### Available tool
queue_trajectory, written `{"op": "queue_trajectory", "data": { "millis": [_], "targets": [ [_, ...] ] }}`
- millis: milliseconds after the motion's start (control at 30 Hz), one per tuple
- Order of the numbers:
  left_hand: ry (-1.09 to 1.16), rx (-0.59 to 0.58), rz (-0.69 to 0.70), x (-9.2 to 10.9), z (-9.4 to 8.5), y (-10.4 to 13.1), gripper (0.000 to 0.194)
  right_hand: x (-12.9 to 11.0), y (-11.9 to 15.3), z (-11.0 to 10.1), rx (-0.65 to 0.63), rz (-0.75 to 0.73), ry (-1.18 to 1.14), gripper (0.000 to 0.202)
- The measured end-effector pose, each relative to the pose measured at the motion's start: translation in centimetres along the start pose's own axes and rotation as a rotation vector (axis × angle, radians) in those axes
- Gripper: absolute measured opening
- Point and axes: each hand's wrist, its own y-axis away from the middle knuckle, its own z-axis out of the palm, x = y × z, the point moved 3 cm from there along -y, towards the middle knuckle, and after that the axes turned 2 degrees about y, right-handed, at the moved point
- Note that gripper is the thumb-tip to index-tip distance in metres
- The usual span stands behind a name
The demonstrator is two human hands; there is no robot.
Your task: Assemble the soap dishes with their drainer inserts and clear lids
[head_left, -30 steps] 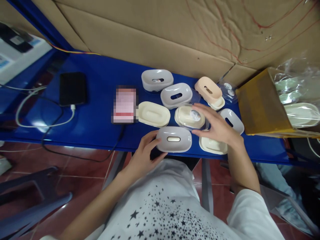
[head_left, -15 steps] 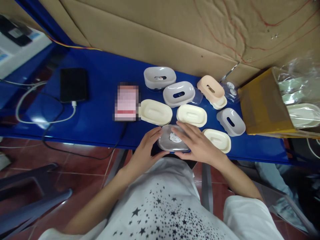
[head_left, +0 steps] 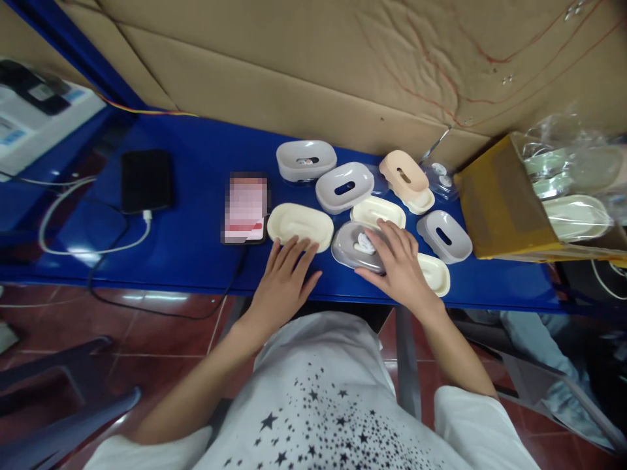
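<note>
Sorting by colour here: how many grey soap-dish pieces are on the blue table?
4. One rear grey piece by the cardboard, a slotted one beside it, one under the right hand, one near the yellow box. Others may be hidden.

You sit at a glossy blue table (head_left: 161, 241) whose top throws back pale patches of overhead light. Behind it, creased brown cardboard sheets (head_left: 343, 72) stand as a wall, marked with thin red lines at the upper right. A blue upright (head_left: 73, 55) slants along the left edge of the cardboard. Below your seat the floor (head_left: 161, 326) is dark red tile with pale grout lines. The table's grey metal legs (head_left: 406, 365) drop to it. A dark chair frame (head_left: 59, 391) sits at your lower left. No window is in view; the lighting is even and indoor.
</note>
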Motion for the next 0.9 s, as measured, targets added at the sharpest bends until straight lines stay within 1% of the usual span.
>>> {"op": "queue_trajectory", "data": {
  "millis": [67, 133, 233, 300, 367, 400, 467, 500, 567, 600, 667, 700, 767, 800, 833, 900],
  "targets": [
    [0.0, -0.005, 0.035, 0.3, 0.1, 0.4, 0.048, 0.3, -0.9, 0.4, 0.019, 0.025, 0.045, 0.08],
    [0.029, -0.016, 0.07, 0.8, 0.0, 1.2, 0.044, 0.3, -1.8, 0.8, 0.032, 0.064, 0.061, 0.079],
    [0.096, -0.058, 0.139, 2.1, -0.3, 2.3, 0.052, 0.3, -2.8, 1.0, 0.019, 0.089, 0.048, 0.079],
    [0.127, -0.097, 0.193, 3.0, -0.3, 2.8, 0.059, 0.6, -2.7, 0.3, 0.003, 0.086, 0.028, 0.079],
    [0.151, -0.152, 0.241, 3.7, -0.1, 3.1, 0.063, 1.6, -1.6, -0.9, 0.028, 0.121, 0.016, 0.074],
    [0.16, -0.17, 0.256, 3.9, 0.1, 3.2, 0.064, 2.5, -0.7, -1.7, 0.054, 0.162, 0.023, 0.069],
    [0.165, -0.158, 0.264, 3.8, 0.3, 3.2, 0.062, 4.8, 1.6, -3.0, 0.113, 0.28, 0.077, 0.058],
    [0.158, -0.129, 0.255, 3.7, 0.3, 3.2, 0.059, 6.2, 2.8, -3.4, 0.135, 0.344, 0.119, 0.055],
    [0.13, -0.058, 0.209, 3.1, 0.1, 3.0, 0.054, 9.0, 5.0, -3.8, 0.153, 0.444, 0.187, 0.052],
    [0.117, -0.031, 0.184, 2.7, 0.0, 2.8, 0.054, 10.2, 5.8, -3.7, 0.156, 0.471, 0.2, 0.05],
    [0.117, -0.013, 0.144, 2.2, -0.1, 2.6, 0.063, 11.9, 6.8, -3.4, 0.158, 0.493, 0.19, 0.044],
    [0.129, -0.015, 0.13, 2.0, -0.2, 2.5, 0.069, 12.3, 7.0, -3.3, 0.173, 0.499, 0.178, 0.042],
    [0.164, -0.026, 0.102, 1.7, -0.3, 2.5, 0.078, 11.8, 6.8, -3.4, 0.234, 0.504, 0.16, 0.041],
    [0.178, -0.028, 0.087, 1.7, -0.3, 2.6, 0.081, 10.8, 6.6, -3.5, 0.268, 0.489, 0.151, 0.041],
    [0.189, -0.027, 0.07, 1.6, -0.2, 2.8, 0.084, 9.4, 6.3, -3.6, 0.296, 0.45, 0.132, 0.039],
    [0.207, -0.01, 0.03, 1.5, -0.2, 3.1, 0.091, 5.3, 5.6, -3.6, 0.303, 0.29, 0.06, 0.039]
  ]
}}
